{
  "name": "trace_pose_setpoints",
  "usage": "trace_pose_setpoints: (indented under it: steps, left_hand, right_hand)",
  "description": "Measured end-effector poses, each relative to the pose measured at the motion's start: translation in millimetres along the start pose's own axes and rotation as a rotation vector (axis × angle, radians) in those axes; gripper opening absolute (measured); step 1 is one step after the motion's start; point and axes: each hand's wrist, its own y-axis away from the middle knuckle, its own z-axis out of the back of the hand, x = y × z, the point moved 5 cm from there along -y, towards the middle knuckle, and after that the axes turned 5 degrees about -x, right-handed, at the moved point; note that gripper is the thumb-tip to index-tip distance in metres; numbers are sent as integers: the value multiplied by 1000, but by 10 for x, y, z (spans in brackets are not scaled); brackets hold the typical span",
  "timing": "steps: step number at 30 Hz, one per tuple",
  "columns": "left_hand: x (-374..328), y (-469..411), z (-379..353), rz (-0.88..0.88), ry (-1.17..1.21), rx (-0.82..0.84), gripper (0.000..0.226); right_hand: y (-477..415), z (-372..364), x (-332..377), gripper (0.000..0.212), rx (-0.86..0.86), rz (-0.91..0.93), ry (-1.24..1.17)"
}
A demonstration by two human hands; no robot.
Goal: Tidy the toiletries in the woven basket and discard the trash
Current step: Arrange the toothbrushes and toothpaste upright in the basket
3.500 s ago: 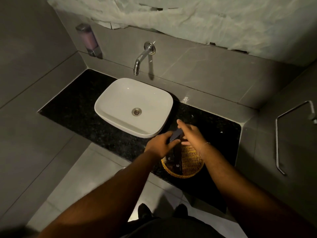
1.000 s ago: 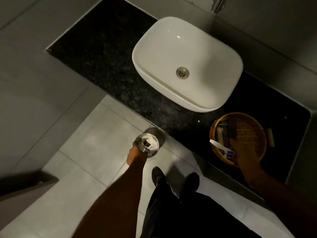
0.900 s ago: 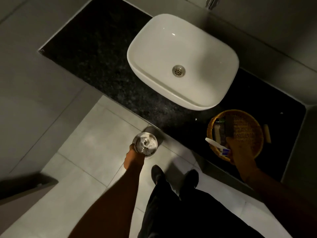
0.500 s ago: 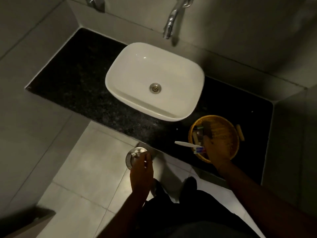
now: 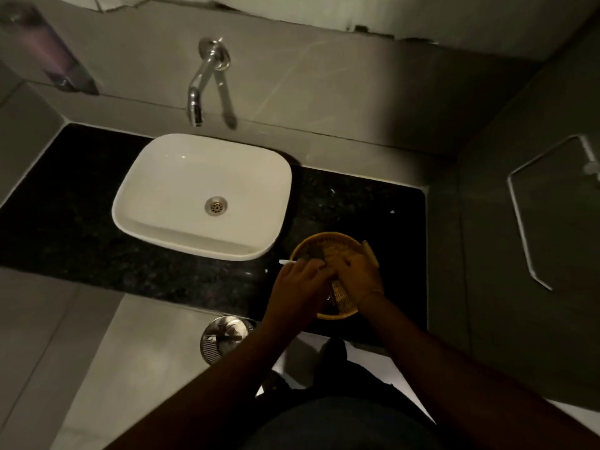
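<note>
Now both hands work inside the woven basket (image 5: 324, 243): left hand (image 5: 300, 285) grasps the white toothbrush (image 5: 287, 262); right hand (image 5: 355, 274) curls over hidden items, grip unclear. Better lay the toothbrush fully inside.

Round woven basket (image 5: 328, 243) on black counter right of sink, white toothbrush (image 5: 287, 262) over left rim

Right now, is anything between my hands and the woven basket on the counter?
Nothing visible does. The left hand and the right hand are both already over the round yellow woven basket on the black stone counter, covering most of its contents. A thin white stick-like item pokes out past its left rim.
</note>
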Motion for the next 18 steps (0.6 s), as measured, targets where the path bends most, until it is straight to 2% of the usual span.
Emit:
trace_pose_setpoints:
  steps: [4,7,10,12,15,18]
  left_hand:
    - [-83,-225,-102,-19,-88,35,29]
    - [-148,-334,-139,-24,-119,6,28]
    - [-157,-402,-188,8,-93,-12,32]
    - [-98,-402,-238,57,-61,8,28]
    - [-13,-461,-341,87,26,36,37]
    - [64,-511,-419,103,147,128,41]
  right_hand:
    - [-125,90,-173,40,25,-75,-166]
    - [-256,66,-234,50,166,-127,-286]
    - [-358,78,-337,54,233,-203,-351]
    - [-367,73,-345,56,277,-169,-294]
    - [-418,162,-421,50,284,-150,-306]
    - [-490,213,-539,50,315,-195,-332]
